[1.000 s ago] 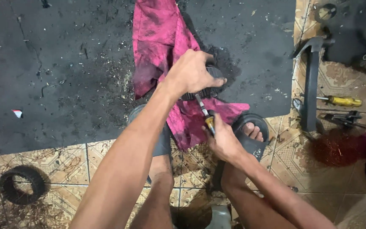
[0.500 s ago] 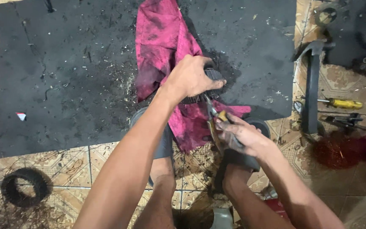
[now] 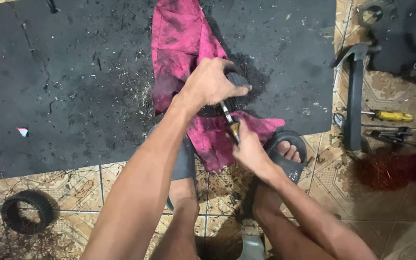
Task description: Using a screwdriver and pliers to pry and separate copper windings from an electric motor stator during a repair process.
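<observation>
- Head view: left hand [image 3: 210,86] was clamped over a dark ribbed round part [image 3: 234,98], pinning it on the pink rag [image 3: 184,43] near the front edge of the black mat [image 3: 63,82].
- Right hand [image 3: 249,151] was closed around a yellow-handled tool [image 3: 231,120], its metal shaft angled up into the part under the left palm.
- Change against the earlier frames: half a second before, the right hand sat lower and further right, blurred in motion; it had since come back up toward the part, with the tool tip again at the part. The left hand had not shifted its hold. Judgement: a repeated prying or scraping stroke, work on the part not finished.
- Surroundings: both feet in dark sandals [image 3: 285,154] on the tiled floor [image 3: 121,192], just below the rag.
- A black rubber ring [image 3: 27,212] lay on the floor at lower left, well apart.
- A hammer [image 3: 355,96] and a yellow-handled screwdriver [image 3: 386,115] lay off the mat's right edge.
- Loose shavings [image 3: 135,96] littered the mat beside the rag; the left hand hid the contact point.
</observation>
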